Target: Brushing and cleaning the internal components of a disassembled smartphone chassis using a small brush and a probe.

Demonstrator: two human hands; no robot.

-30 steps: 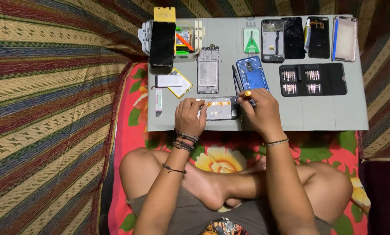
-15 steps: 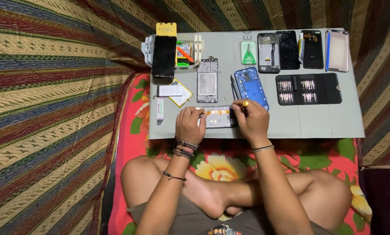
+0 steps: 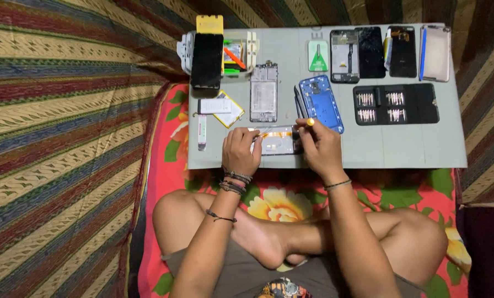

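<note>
Head view: both hands [image 3: 280, 152] grip an opened phone [image 3: 278, 140].

An opened phone [image 3: 277, 140] lies flat, lengthwise across the near part of the grey tabletop [image 3: 401, 149], just in front of the blue phone back [image 3: 321, 102]. Its silvery inside faces up, with an orange strip along its far edge.

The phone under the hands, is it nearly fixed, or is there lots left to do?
Done: the phone lies opened, insides showing. Other parts lie apart on the board: a blue shell, a grey frame, a battery. In hand: the left hand steadies the phone while the right hand works on it with a small yellow-tipped tool. Left: it looks nowhere near closed up.
</note>
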